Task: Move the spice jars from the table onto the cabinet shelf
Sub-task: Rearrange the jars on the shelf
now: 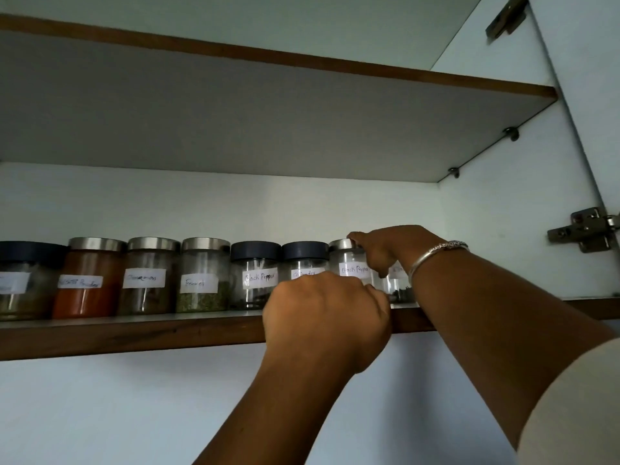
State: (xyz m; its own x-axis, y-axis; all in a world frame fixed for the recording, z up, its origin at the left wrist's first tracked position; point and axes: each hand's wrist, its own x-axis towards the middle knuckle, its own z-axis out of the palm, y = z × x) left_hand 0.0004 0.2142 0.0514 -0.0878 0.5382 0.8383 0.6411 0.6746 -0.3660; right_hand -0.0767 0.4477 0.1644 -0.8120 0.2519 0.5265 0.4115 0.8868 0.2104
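A row of labelled glass spice jars stands on the cabinet shelf (134, 333). My right hand (389, 246), with a silver bangle on its wrist, grips the silver lid and right side of a jar labelled black pepper (350, 260). My left hand (325, 317) is curled with its back to me against the lower part of that jar, also hiding the base of the dark-lidded coriander jar (303, 260). To their left stand a dark-lidded black pepper jar (255, 270), a fennel jar (201, 276), a cinnamon jar (147, 273) and a red powder jar (89, 276). One more jar (397, 286) shows partly behind my right wrist.
An upper shelf (235, 122) hangs low over the jars. The cabinet side wall and a metal hinge (583, 229) close the right end, with the open door (600, 95) beyond. A further dark-lidded jar (23, 276) sits at the far left edge.
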